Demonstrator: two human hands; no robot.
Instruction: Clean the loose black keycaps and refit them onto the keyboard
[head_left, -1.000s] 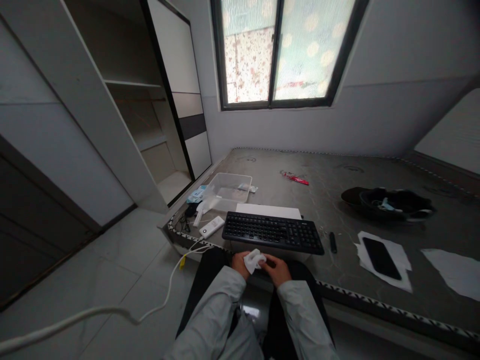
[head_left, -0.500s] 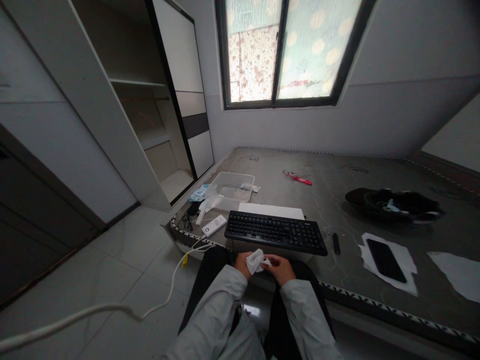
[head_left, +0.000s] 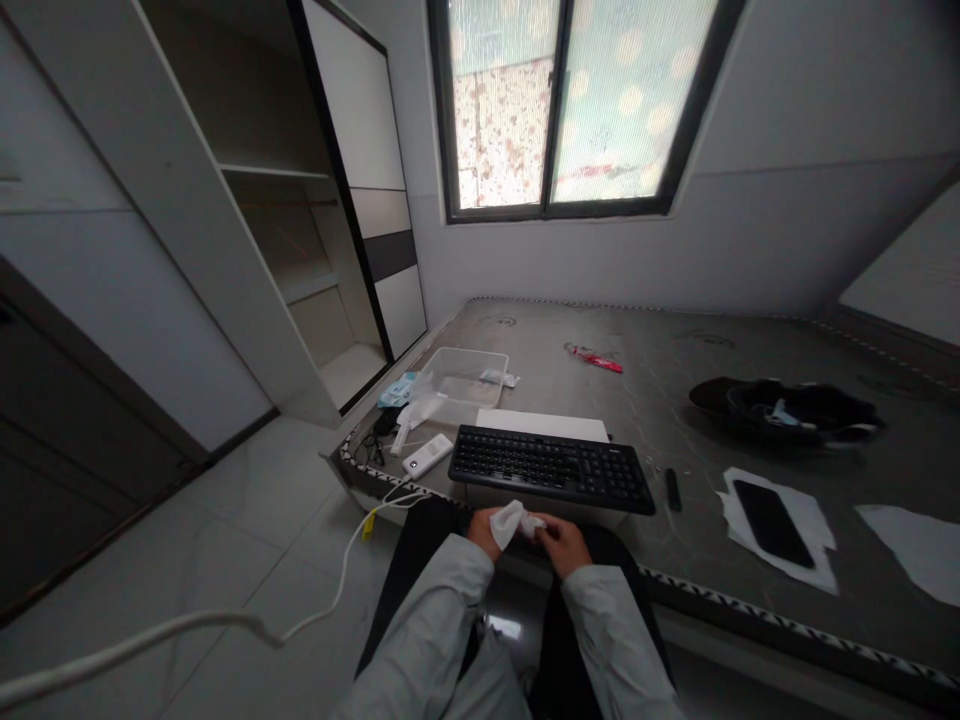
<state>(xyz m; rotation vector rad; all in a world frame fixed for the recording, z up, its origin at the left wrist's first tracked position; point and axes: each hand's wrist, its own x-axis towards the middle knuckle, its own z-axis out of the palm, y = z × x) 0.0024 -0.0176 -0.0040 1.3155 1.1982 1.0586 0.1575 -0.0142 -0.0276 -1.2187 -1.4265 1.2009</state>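
Observation:
Between my two hands, just above my lap, is a crumpled white tissue [head_left: 507,522]. My left hand [head_left: 484,532] is closed around its left part. My right hand [head_left: 564,544] has its fingertips pinched at the tissue's right end; whether anything else is inside the tissue I cannot make out. Right in front of my hands lies a black keyboard [head_left: 551,468], tilted a little, its near edge over a light-coloured box-like thing. Behind the keyboard a white flat panel [head_left: 544,425] shows. To the left rests a white power strip [head_left: 427,456] with a white cable.
A clear plastic bin [head_left: 469,385] stands at the back left of the mattress [head_left: 637,360]. On the right are a small black stick [head_left: 673,490], a black phone [head_left: 772,522] on white paper and a black cap [head_left: 795,410]. A red wrapper [head_left: 596,358] lies farther back.
The tissue has shifted shape between my hands, with its right end now drawn out more toward my right fingers. My right hand has moved slightly. The objects on the mattress have stayed put.

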